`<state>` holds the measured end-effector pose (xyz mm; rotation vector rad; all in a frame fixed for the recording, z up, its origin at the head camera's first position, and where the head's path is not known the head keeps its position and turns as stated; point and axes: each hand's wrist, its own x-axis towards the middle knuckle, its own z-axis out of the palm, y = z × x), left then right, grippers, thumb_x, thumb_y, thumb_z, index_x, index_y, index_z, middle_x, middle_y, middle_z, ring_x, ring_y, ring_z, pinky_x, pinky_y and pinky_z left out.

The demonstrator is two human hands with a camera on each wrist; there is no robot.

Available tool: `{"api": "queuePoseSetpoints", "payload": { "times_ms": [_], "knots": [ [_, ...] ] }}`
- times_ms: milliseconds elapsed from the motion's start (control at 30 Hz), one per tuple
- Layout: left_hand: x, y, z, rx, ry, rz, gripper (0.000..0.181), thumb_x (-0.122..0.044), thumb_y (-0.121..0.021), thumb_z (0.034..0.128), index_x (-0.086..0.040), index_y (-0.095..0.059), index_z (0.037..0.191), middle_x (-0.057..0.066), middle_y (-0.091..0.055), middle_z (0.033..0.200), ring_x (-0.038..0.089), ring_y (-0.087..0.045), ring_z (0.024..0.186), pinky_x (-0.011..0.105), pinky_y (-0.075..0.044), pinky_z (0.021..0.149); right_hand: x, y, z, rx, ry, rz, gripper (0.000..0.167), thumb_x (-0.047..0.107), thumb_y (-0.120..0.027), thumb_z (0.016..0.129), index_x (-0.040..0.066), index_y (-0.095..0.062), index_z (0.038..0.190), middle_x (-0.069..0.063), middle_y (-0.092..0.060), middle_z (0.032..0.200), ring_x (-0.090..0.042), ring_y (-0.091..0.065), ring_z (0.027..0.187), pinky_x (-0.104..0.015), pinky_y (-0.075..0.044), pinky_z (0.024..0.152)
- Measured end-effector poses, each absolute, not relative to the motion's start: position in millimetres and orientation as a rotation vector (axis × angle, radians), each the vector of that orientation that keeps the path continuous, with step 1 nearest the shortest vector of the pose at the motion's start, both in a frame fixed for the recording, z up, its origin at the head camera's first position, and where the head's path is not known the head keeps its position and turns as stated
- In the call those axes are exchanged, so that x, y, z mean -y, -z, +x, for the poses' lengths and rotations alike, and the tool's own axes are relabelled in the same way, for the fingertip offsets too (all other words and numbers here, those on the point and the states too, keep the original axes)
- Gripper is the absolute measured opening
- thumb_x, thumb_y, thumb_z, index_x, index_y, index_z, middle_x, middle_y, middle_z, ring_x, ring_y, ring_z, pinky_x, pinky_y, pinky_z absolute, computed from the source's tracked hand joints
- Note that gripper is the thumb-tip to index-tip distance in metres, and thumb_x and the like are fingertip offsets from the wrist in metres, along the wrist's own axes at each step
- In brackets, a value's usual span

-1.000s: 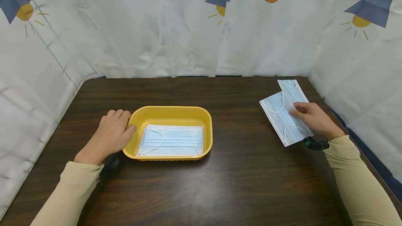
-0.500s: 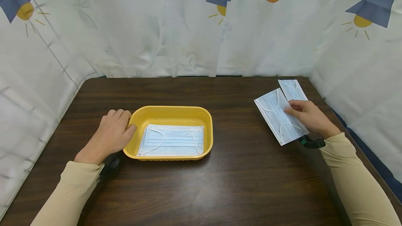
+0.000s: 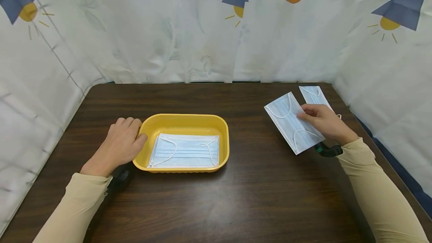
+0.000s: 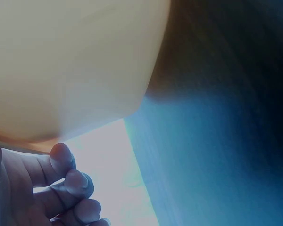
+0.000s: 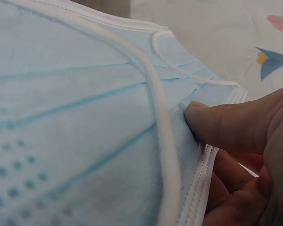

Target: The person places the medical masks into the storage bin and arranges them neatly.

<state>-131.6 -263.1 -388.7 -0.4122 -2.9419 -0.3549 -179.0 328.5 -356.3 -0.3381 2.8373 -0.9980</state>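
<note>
In the head view my left hand [image 3: 119, 143] grips the left rim of a yellow tray [image 3: 183, 119]. Its curled fingers [image 4: 68, 186] show under the rim in the left wrist view. Light-blue face masks [image 3: 183, 151] with white ear loops lie stacked inside the tray. My right hand [image 3: 325, 123] pinches the edge of another face mask [image 3: 291, 123], held tilted above the table's right side. The thumb [image 5: 217, 117] presses on the pleated face of that mask in the right wrist view. Just behind this hand lies one more face mask [image 3: 315, 95], partly hidden by it.
A dark brown wooden table [image 3: 216, 201] bears the tray and the masks. White printed curtain [image 3: 202, 36] hangs along its back and both sides. The right wrist wears a dark band [image 3: 328, 150].
My right hand has moved left with the pinched mask, sliding it away from the mask behind. The left hand and the tray have stayed in place.
</note>
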Motion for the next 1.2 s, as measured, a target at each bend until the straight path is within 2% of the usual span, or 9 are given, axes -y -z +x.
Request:
{"api": "queuePoseSetpoints", "payload": {
  "times_ms": [200, 867, 1200],
  "knots": [
    [263.9, 388.3, -130.2, 2.934, 0.359, -0.41, 0.02, -0.019, -0.047, 0.095, 0.0, -0.055, 0.093, 0.011, -0.052, 0.082, 0.035, -0.045, 0.09, 0.041, -0.031, 0.074, -315.1, 348.8, -182.1, -2.841, 0.96, -0.383, 0.021, 0.026, -0.061, 0.104, 0.01, -0.069, 0.113, -0.01, -0.074, 0.102, -0.007, -0.061, 0.078, -0.024, -0.049, 0.069],
    [264.7, 391.7, -131.5, 2.905, 0.349, -0.427, 0.019, -0.018, -0.049, 0.0941, -0.002, -0.054, 0.087, 0.01, -0.051, 0.079, 0.033, -0.045, 0.084, 0.04, -0.032, 0.071, -271.8, 333.5, -193.2, -2.797, 0.958, -0.497, 0.013, 0.022, -0.062, 0.103, 0.013, -0.069, 0.11, -0.005, -0.072, 0.098, -0.012, -0.06, 0.077, -0.027, -0.048, 0.067],
    [263.0, 388.0, -131.1, 2.944, 0.355, -0.412, 0.022, -0.019, -0.048, 0.0959, 0.001, -0.057, 0.096, 0.012, -0.054, 0.084, 0.033, -0.045, 0.087, 0.04, -0.031, 0.073, -250.1, 323.5, -200.6, -2.812, 0.881, -0.614, 0.017, 0.024, -0.062, 0.103, 0.015, -0.071, 0.114, -0.005, -0.075, 0.102, -0.013, -0.057, 0.08, -0.025, -0.045, 0.072]
  ]
}}
